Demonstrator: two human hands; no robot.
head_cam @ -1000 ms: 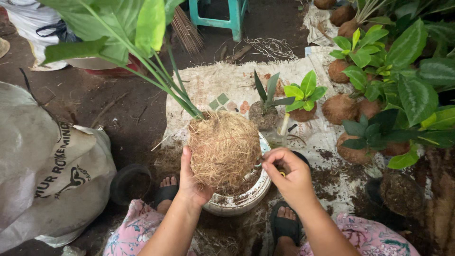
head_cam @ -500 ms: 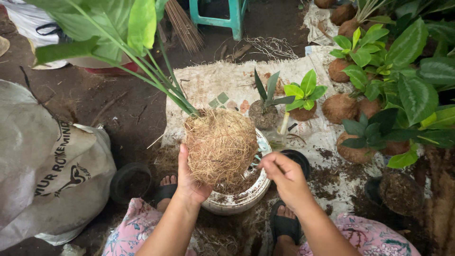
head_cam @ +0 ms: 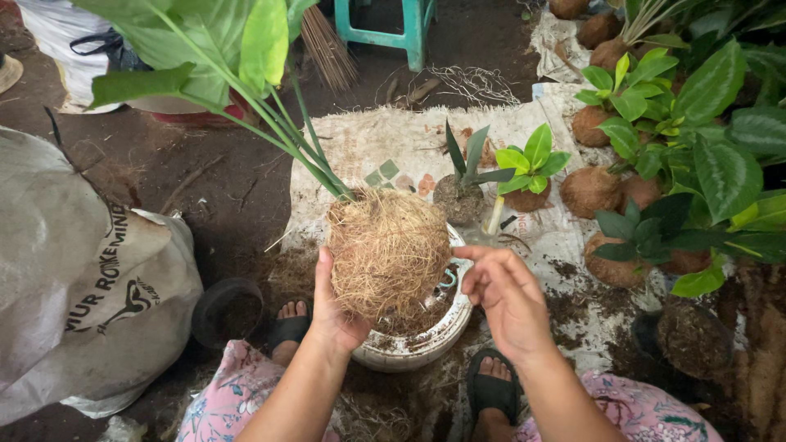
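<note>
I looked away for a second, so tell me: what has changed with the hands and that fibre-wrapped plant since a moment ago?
The right hand has drawn back a little from the coconut-fibre ball and now hovers beside it, fingers loosely curled, apart from it. The left hand still cups the ball from below over the white bowl, the plant's stems leaning up and left as before. The finished fibre balls on the sack have not moved.

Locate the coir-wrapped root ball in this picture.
In the head view, the coir-wrapped root ball sits centre frame, cupped by the left hand above the white bowl, left of the right hand.

Grey printed sack (head_cam: 90, 278) left; white printed sack (head_cam: 409, 155) flat on ground.
</note>
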